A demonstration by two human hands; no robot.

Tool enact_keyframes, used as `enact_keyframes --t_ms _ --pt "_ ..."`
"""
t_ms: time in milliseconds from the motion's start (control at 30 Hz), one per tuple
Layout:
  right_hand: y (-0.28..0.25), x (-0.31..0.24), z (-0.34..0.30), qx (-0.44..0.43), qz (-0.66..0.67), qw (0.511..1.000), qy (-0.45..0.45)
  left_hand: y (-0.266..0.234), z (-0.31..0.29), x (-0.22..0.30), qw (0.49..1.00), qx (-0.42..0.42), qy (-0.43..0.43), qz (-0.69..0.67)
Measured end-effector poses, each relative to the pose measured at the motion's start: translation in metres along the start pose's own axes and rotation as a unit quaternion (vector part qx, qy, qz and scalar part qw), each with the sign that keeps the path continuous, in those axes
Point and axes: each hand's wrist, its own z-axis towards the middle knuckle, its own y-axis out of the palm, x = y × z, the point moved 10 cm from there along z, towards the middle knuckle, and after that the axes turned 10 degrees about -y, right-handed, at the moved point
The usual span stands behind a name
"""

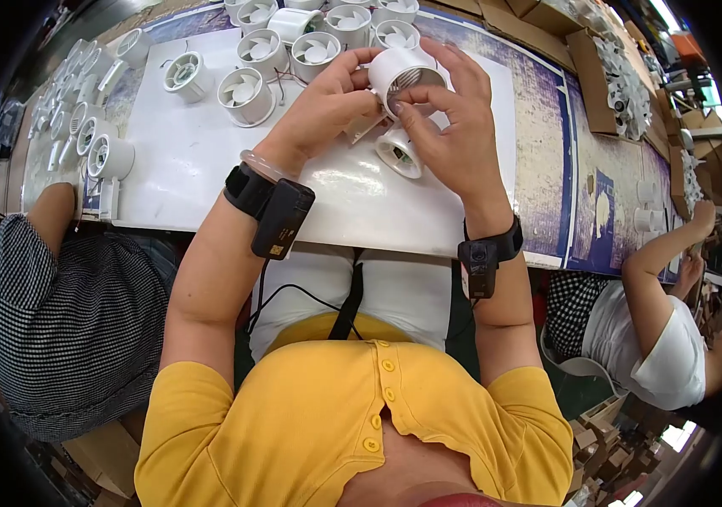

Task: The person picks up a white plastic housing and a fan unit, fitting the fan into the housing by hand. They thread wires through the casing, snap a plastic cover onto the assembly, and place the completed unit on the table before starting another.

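We've got the white tubular housing (391,69) at 12 o'clock, mouth tipped toward 5ish; our left hand (331,106) grips its 9 o'clock side, right hand (460,122) is nearer the mouth, fingertips pinched, can't tell on what.

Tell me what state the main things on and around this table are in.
White housing: held, open end facing the wearer
Left grip: closed on the housing
Right grip: curled at the open end; what it pinches is unclear
Front fan: upright, blades up
Black left-wrist device: strapped on
Cardboard box: open, filled with pale parts
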Motion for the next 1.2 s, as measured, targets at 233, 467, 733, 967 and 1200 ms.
enact_keyframes --t_ms 233,467,733,967,1200 --pt "-0.003 -0.015 0.005 -0.021 0.005 0.998 -0.063 -0.002 0.001 -0.005 0.999 0.004 -0.035 0.002" --pt "-0.005 0.007 0.001 -0.016 0.04 0.999 -0.033 0.009 -0.006 0.0 0.999 -0.032 -0.021 0.023" --pt "-0.004 0.024 -0.001 -0.015 0.081 0.997 -0.003 0.01 -0.005 0.002 0.998 -0.049 -0.009 0.037" --pt "0.002 0.024 -0.002 -0.022 0.123 0.992 -0.029 0.015 -0.006 0.003 0.998 -0.061 -0.026 0.006" --pt "0.005 0.032 -0.005 -0.01 0.12 0.993 0.005 0.012 -0.004 -0.001 0.998 -0.056 -0.037 -0.003"
